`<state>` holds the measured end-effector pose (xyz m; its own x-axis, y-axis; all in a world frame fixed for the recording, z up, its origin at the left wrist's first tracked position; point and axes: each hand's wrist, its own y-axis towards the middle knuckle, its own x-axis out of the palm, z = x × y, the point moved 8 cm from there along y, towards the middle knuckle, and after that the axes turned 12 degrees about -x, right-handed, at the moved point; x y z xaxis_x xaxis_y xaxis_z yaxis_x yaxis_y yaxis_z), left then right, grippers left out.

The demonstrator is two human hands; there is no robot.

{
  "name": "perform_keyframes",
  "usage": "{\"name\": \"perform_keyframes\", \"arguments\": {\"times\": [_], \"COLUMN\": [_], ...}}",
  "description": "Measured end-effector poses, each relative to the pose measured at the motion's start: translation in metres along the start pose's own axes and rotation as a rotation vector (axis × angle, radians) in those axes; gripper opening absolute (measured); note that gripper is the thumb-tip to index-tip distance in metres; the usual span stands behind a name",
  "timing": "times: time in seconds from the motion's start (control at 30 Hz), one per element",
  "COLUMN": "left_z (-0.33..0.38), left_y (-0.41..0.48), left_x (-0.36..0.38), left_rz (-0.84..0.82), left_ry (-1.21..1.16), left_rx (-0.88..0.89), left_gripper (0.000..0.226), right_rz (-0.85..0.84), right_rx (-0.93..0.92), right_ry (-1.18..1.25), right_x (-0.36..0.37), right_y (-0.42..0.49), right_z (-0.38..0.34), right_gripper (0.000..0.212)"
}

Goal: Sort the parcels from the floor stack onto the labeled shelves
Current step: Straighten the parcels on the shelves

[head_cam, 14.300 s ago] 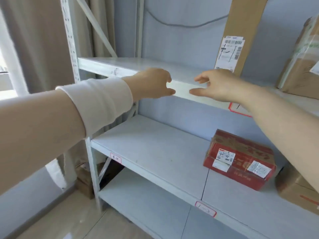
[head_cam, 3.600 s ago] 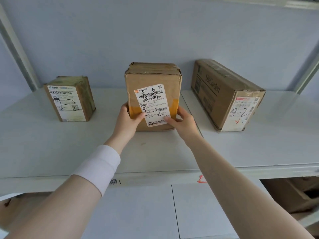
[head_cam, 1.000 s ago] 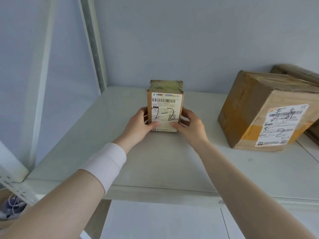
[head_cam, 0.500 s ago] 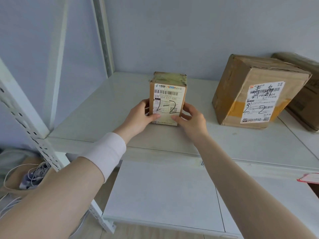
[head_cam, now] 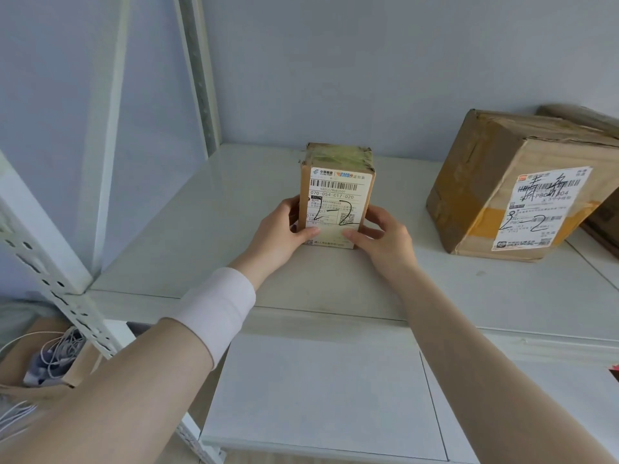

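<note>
On the shelf (head_cam: 201, 229) your left grip (head_cam: 278, 236) and right grip (head_cam: 385, 242) clasp the small parcel (head_cam: 336, 182) marked 2-2, a bigger parcel (head_cam: 502, 182) stands shelved nearby, and any floor stack is unseen.

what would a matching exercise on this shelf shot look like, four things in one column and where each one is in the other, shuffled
Things:
1. small parcel
2. large parcel
3. left hand
4. carton of white cables

Places:
A. lower left, below the shelf
B. on the shelf at right, untouched
C. upright mid-shelf, held from both sides
D. gripping the small parcel's left side

Pairs: 1-C, 2-B, 3-D, 4-A
</note>
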<state>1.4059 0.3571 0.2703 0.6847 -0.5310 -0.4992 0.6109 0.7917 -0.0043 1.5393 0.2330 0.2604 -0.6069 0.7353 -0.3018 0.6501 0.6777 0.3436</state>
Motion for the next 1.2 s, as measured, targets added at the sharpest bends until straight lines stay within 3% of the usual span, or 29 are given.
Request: {"name": "perform_keyframes", "arguments": {"times": [0.27, 0.6, 0.77, 1.2], "left_z": [0.012, 0.074, 0.118, 0.229], "left_y": [-0.019, -0.132, -0.194, -0.307], "left_x": [-0.025, -0.061, -0.062, -0.118], "left_rz": [0.065, 0.187, 0.236, 0.368], "left_ry": [0.380, 0.824, 0.847, 0.867], "left_rx": [0.051, 0.120, 0.165, 0.359], "left_gripper": [0.079, 0.062, 0.059, 0.056], "right_rz": [0.009, -0.169, -0.214, -0.141], "right_rx": [-0.053, -0.283, -0.372, -0.544], "right_ry": [-0.201, -0.751, -0.885, -0.950], "right_x": [-0.031, -0.084, -0.111, -0.136], "right_y": [-0.025, -0.090, -0.129, -0.193], "right_z": [-0.019, -0.118, -0.166, -0.318], "right_gripper": [0.072, 0.067, 0.063, 0.062]}}
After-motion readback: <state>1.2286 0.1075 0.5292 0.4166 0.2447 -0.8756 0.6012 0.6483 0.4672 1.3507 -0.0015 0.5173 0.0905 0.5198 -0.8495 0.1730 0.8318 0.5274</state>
